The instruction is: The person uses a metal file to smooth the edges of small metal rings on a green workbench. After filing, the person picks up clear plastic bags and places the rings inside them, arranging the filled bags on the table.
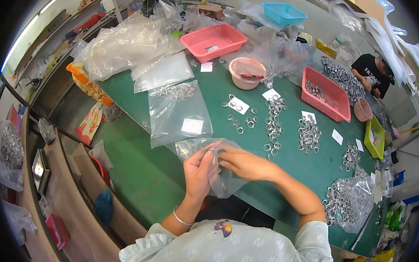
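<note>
A clear plastic bag (pixel 227 185) hangs at the table's near edge, between my hands. My left hand (pixel 200 170) pinches its left side with thumb and fingers. My right hand (pixel 247 164) has its fingers curled against the bag's upper part, the fingertips partly covered by the film. Something small and shiny shows by those fingertips, too unclear to name. Just beyond lies another clear bag (pixel 170 123), flat, with several metal rings (pixel 180 91) near its far end and a white paper slip (pixel 192 126) on it.
Heaps of metal rings (pixel 274 127) with paper slips lie on the green table (pixel 207 92). A pink bowl (pixel 247 83), red trays (pixel 213 40) and a stack of clear bags (pixel 163 74) stand beyond. Another person (pixel 373 75) works at the far right. Wooden shelves (pixel 54 188) are at left.
</note>
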`<state>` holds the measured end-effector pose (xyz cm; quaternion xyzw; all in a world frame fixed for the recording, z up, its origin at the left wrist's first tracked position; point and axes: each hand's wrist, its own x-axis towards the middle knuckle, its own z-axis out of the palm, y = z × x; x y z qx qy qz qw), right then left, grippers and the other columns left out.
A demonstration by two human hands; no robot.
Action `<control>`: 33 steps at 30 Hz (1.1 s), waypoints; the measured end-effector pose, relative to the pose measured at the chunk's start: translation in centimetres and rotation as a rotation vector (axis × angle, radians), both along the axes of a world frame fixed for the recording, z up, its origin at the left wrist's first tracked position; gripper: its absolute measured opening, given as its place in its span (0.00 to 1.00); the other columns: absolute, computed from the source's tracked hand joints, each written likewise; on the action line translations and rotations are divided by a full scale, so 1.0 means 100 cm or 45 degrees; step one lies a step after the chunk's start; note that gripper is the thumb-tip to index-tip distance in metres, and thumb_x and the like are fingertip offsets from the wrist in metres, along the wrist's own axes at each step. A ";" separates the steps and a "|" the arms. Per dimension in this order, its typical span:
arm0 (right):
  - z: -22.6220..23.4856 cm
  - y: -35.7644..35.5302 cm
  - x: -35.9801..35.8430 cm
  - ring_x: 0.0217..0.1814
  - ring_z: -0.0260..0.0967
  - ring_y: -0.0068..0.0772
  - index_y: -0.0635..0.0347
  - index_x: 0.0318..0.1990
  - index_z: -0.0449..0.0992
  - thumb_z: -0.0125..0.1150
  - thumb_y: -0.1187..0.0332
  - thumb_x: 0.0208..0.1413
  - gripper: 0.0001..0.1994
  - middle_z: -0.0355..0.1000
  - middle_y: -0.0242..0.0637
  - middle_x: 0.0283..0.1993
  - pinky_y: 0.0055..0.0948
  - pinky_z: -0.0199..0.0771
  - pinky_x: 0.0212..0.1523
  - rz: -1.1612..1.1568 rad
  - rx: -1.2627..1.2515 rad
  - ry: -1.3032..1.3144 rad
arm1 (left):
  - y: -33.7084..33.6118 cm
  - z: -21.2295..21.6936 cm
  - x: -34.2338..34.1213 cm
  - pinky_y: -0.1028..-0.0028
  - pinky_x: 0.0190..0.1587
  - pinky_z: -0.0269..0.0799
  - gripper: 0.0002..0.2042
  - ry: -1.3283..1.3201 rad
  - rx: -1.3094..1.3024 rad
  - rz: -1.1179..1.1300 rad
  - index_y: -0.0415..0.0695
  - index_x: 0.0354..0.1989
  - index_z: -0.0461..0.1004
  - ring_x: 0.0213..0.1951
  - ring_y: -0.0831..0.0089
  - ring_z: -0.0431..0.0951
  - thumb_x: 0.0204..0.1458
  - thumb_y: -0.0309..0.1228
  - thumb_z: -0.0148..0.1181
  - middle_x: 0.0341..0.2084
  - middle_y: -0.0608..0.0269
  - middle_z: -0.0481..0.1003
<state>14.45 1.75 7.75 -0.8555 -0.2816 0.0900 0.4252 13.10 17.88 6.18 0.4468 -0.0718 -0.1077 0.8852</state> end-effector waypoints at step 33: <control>-0.156 -0.054 0.100 0.51 0.59 0.40 0.62 0.31 0.76 0.68 0.67 0.40 0.11 0.67 0.37 0.44 0.36 0.56 0.52 -0.963 -0.154 -0.611 | -0.002 0.000 0.004 0.87 0.11 0.43 0.13 0.074 -0.026 0.002 0.34 0.47 0.70 0.13 0.89 0.50 0.56 0.27 0.48 0.13 0.78 0.55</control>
